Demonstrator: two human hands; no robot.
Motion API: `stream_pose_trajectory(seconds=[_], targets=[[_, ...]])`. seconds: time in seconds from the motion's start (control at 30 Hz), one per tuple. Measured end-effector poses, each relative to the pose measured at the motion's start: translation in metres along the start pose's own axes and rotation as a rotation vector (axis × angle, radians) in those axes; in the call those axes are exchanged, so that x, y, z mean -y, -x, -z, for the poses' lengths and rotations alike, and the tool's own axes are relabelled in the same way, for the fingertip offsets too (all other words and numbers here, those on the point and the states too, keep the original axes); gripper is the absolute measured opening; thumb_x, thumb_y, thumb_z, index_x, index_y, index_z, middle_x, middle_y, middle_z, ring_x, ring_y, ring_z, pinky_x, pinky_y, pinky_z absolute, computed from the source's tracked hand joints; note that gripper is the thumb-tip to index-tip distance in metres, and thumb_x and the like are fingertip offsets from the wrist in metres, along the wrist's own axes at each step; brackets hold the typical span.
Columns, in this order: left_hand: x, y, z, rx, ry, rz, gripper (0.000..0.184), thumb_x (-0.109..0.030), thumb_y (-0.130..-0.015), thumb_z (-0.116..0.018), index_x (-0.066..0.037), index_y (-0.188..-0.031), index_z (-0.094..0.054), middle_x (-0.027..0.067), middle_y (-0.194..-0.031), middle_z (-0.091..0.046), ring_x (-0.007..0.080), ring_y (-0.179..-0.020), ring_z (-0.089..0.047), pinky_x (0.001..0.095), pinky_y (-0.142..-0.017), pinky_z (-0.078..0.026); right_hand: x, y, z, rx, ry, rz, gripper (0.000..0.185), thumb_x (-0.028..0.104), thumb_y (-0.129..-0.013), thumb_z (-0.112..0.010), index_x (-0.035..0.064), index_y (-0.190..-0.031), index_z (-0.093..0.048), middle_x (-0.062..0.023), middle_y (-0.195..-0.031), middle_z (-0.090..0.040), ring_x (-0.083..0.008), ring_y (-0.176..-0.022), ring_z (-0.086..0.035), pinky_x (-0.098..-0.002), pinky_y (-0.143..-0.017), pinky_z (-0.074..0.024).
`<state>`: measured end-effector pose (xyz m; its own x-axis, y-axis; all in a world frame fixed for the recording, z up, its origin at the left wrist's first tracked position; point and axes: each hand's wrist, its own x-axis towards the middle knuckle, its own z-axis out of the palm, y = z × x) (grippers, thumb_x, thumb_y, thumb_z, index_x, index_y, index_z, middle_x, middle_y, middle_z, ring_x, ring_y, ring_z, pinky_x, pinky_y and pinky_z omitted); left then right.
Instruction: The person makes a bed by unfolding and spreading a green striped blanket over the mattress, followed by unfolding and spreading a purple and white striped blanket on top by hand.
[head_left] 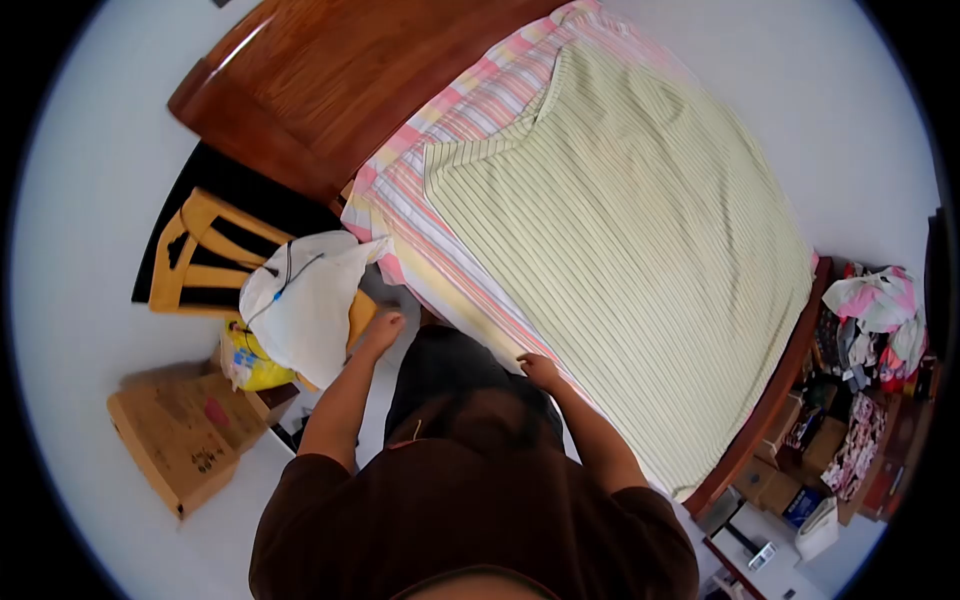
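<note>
My left hand point(385, 325) is beside the wooden chair point(215, 275), near the white cloth point(310, 300) draped over its seat. Its fingers are curled, and whatever they may hold is too small to make out. At the near edge of the bed, my right hand point(540, 371) has its fingers bent against the striped sheet point(440, 270); the contact is too small to tell. A green striped cover point(630, 240) lies over most of the bed, its upper left corner folded back, with the pink, yellow and white sheet showing along the left side.
The dark wooden headboard point(330, 85) stands at the upper left. Cardboard boxes point(190, 435) and a yellow bag point(255, 362) are by the chair. Right of the footboard point(765, 400) are piled clothes point(880, 310) and more boxes.
</note>
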<state>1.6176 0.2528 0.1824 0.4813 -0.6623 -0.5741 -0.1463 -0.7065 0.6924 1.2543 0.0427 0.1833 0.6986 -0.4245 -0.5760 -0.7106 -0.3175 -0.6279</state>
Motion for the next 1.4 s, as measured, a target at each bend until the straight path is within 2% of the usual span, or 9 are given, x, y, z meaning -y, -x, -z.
stream_pose_trajectory(seconds=[0.17,0.27,0.53,0.63,0.9,1.0,1.17,1.37,1.4], targets=[[-0.020,-0.153,0.043,-0.017,-0.138,-0.006,0.025,-0.026,-0.084,-0.052,-0.003,-0.084,-0.062,0.0099,-0.075,-0.061,0.0205,-0.071,-0.058,0.0340,-0.065,-0.044,-0.001,-0.026,-0.015,-0.105,-0.119,-0.510,0.030,0.022,-0.078,-0.051,0.0125,-0.103,-0.064,-0.0148,-0.094,-0.065,-0.0292,-0.089,-0.061,-0.0394,-0.079,-0.0475],[-0.029,-0.253,0.067,0.019,-0.291,0.049,0.032,-0.036,-0.084,-0.053,-0.006,-0.090,-0.063,0.0155,-0.088,-0.065,0.0293,-0.082,-0.062,0.0377,-0.072,-0.047,0.014,-0.065,-0.034,-0.165,-0.147,-0.526,0.028,0.020,-0.080,-0.049,0.0122,-0.102,-0.064,-0.0136,-0.095,-0.065,-0.0296,-0.091,-0.060,-0.0391,-0.081,-0.0471],[-0.004,-0.455,0.076,-0.044,0.041,0.094,0.038,-0.033,-0.083,-0.057,0.001,-0.099,-0.060,0.0105,-0.086,-0.065,0.0259,-0.080,-0.062,0.0343,-0.073,-0.047,0.023,-0.190,-0.067,-0.371,-0.190,-0.462,0.029,0.012,-0.077,-0.054,0.0116,-0.105,-0.061,-0.0165,-0.107,-0.055,-0.0343,-0.099,-0.053,-0.0416,-0.084,-0.0452],[0.034,-0.518,0.062,-0.034,0.012,0.112,0.032,-0.029,-0.083,-0.058,-0.008,-0.106,-0.057,-0.0028,-0.068,-0.051,0.0099,-0.059,-0.047,0.0241,-0.053,-0.038,-0.005,-0.235,-0.073,-0.477,0.022,-0.528,0.041,0.012,-0.074,-0.059,0.0122,-0.115,-0.053,-0.0177,-0.115,-0.051,-0.0353,-0.100,-0.051,-0.0440,-0.084,-0.0447],[-0.026,-0.571,0.047,0.046,0.524,0.248,0.033,-0.037,-0.086,-0.055,-0.005,-0.093,-0.061,-0.0003,-0.075,-0.060,0.0081,-0.061,-0.052,0.0219,-0.052,-0.038,-0.041,-0.306,-0.064,-0.589,0.194,-0.641,0.032,0.013,-0.074,-0.061,0.0084,-0.103,-0.048,-0.0125,-0.102,-0.049,-0.0300,-0.099,-0.049,-0.0390,-0.079,-0.0459],[-0.024,-0.615,0.050,0.107,0.861,0.299,0.045,-0.030,-0.084,-0.062,-0.001,-0.116,-0.050,0.0091,-0.113,-0.057,0.0218,-0.102,-0.056,0.0334,-0.087,-0.048,-0.058,-0.316,-0.076,-0.499,0.405,-0.675,0.022,0.011,-0.079,-0.052,0.0074,-0.100,-0.047,-0.0111,-0.097,-0.049,-0.0259,-0.090,-0.052,-0.0346,-0.073,-0.0470],[-0.089,-0.624,0.064,0.132,0.564,0.307,0.048,-0.026,-0.084,-0.063,0.000,-0.121,-0.047,0.0105,-0.117,-0.055,0.0240,-0.104,-0.054,0.0341,-0.088,-0.045,-0.063,-0.302,-0.064,-0.404,0.478,-0.536,0.018,0.011,-0.080,-0.048,0.0066,-0.098,-0.047,-0.0098,-0.094,-0.050,-0.0237,-0.087,-0.052,-0.0327,-0.073,-0.0471],[-0.116,-0.596,0.139,-0.218,0.481,0.146,0.040,-0.024,-0.086,-0.059,-0.001,-0.118,-0.051,0.0100,-0.112,-0.057,0.0217,-0.099,-0.056,0.0335,-0.084,-0.046,-0.048,-0.301,-0.071,-0.288,0.667,-0.615,0.065,0.041,-0.069,-0.067,0.0064,-0.118,-0.044,-0.0128,-0.114,-0.045,-0.0279,-0.105,-0.044,-0.0520,-0.086,-0.0389],[-0.102,-0.589,0.159,-0.197,0.514,0.116,0.038,-0.024,-0.088,-0.057,-0.001,-0.117,-0.051,0.0096,-0.112,-0.057,0.0211,-0.099,-0.056,0.0329,-0.084,-0.045,-0.045,-0.305,-0.065,-0.301,0.607,-0.624,0.050,0.035,-0.076,-0.060,0.0047,-0.114,-0.046,-0.0144,-0.110,-0.048,-0.0284,-0.099,-0.048,-0.0500,-0.085,-0.0400]])
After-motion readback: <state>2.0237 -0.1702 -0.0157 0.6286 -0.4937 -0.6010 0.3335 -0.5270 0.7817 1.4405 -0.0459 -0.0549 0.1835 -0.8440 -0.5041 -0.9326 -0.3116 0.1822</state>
